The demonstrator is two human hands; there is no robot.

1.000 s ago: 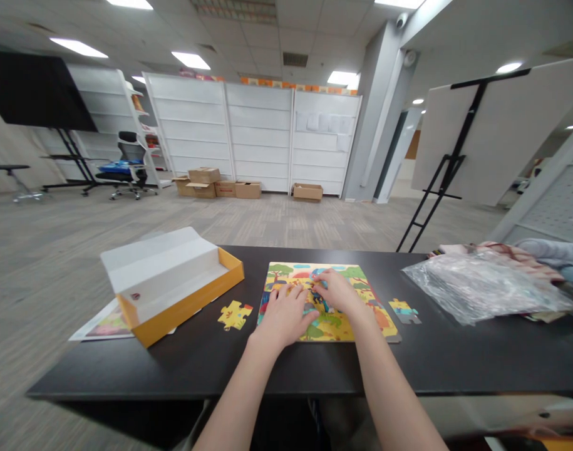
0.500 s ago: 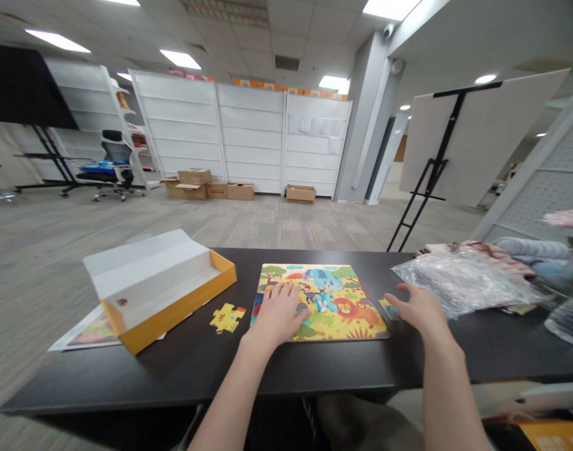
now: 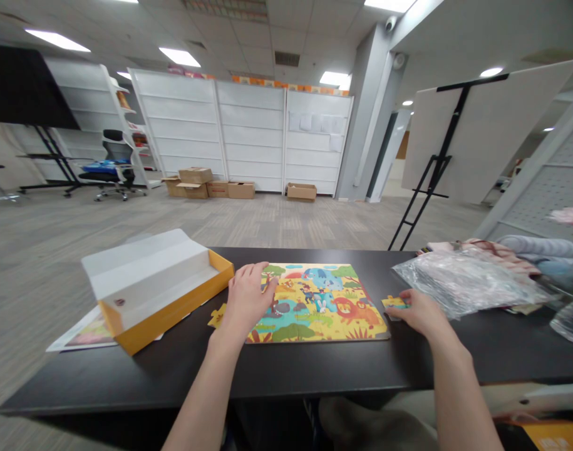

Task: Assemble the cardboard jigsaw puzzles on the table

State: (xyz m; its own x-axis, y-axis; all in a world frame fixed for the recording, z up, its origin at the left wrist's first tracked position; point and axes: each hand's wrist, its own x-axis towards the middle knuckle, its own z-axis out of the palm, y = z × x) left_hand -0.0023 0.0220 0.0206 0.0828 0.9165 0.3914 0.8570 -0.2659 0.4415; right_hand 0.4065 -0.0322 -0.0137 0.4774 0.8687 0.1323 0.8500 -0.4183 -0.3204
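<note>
A colourful animal puzzle (image 3: 324,307) lies flat on the dark table. Over its left edge is my left hand (image 3: 251,291), fingers apart, with nothing seen in it. Partly hidden beside that hand lies a yellow puzzle piece (image 3: 216,316). To the right of the puzzle, my right hand (image 3: 420,310) has its thumb and fingers closed on a small yellow and blue puzzle piece (image 3: 393,302), which is at the tabletop.
An open yellow and white box (image 3: 173,307) stands at the left on a printed sheet (image 3: 79,333). Clear plastic wrapping (image 3: 464,279) and folded cloths (image 3: 535,247) lie at the right. Black table edge (image 3: 140,402) runs along the front.
My left hand has moved left, from over the puzzle's middle-left to its left edge, now covering part of the yellow piece. My right hand has closed on the small piece.
</note>
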